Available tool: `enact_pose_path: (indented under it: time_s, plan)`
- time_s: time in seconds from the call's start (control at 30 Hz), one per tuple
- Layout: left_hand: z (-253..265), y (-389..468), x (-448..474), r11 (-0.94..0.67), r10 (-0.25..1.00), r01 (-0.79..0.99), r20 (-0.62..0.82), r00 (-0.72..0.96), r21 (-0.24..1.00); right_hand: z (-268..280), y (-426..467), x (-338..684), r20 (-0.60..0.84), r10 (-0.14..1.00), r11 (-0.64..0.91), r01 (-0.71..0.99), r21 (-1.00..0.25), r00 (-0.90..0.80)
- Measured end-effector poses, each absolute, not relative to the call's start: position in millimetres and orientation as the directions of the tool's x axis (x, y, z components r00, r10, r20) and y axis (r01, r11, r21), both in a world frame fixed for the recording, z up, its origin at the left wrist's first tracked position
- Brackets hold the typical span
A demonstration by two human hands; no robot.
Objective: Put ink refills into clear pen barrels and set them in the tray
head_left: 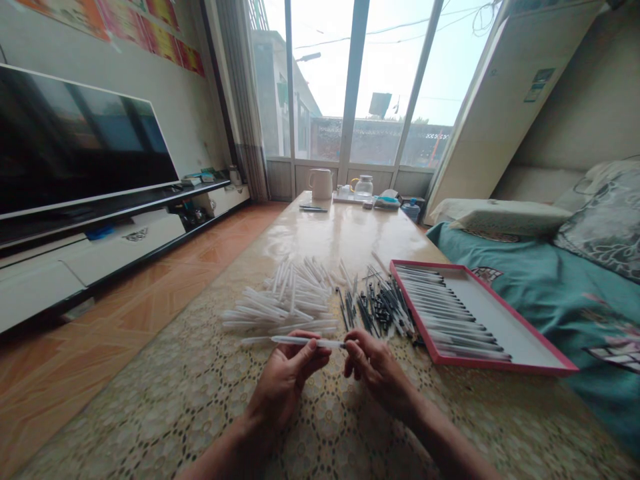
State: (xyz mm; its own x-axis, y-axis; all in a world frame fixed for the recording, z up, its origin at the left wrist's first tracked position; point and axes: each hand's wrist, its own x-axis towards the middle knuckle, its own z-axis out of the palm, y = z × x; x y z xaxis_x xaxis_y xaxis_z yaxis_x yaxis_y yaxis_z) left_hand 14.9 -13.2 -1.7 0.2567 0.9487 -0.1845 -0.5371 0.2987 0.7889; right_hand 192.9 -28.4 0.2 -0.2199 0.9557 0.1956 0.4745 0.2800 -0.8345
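Between my two hands a white pen barrel (295, 341) lies level, just above the near part of the table. My left hand (286, 370) is closed round its middle, thumb on top. The fingers of my right hand (373, 363) pinch its dark right end; what exactly sits there is mostly hidden by the fingertips. Past my left hand is a heap of white pen barrels (285, 300). Behind my right hand lies a pile of black pen parts and refills (377, 307). A pink-rimmed tray (505, 313) to the right holds a row of pens (450, 310) with dark ends.
The long table (330, 427) has a patterned cover. At its far end stand a white kettle (321, 183), a glass pitcher (364, 187) and a tissue pack (387, 201). A sofa with a teal cover (500, 267) borders the right side; a TV cabinet (125, 247) stands left.
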Motion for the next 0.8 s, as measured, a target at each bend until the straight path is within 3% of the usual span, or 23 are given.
enact_pose_path:
  time_s: [0.8]
  plan:
    - [-1.0, -13.4, 15.7, 0.306, 0.949, -0.544, -0.204, 0.24, 0.782, -3.1, -28.3, 193.5, 0.204, 0.949, 0.301, 0.505, -0.809, -0.239]
